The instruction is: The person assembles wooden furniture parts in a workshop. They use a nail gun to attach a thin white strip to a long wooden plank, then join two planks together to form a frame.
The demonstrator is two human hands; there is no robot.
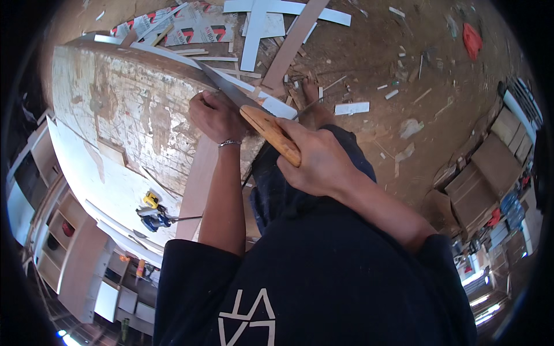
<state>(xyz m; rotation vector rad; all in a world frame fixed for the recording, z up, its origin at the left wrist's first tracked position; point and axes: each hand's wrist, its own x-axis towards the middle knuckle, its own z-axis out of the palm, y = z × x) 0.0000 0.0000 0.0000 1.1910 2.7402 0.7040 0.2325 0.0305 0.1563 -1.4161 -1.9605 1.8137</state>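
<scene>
My right hand [320,158] is wrapped round the wooden handle of a handsaw [271,134]. The blade runs away from me to the upper left, across a long white strip [167,55] at the workbench's far edge. Close beside the blade, my left hand [216,117] rests at the edge of the worn workbench [156,109] with its fingers curled in. What lies under those fingers, if anything, is hidden. A bracelet circles the left wrist.
A blue power tool [153,219] with a cable lies on the bench at left, near a brown board [199,173]. White boards [254,34], a long brown strip [294,43] and scraps litter the floor. Cardboard boxes [482,173] stand at right. My bare foot [311,89] is below the bench edge.
</scene>
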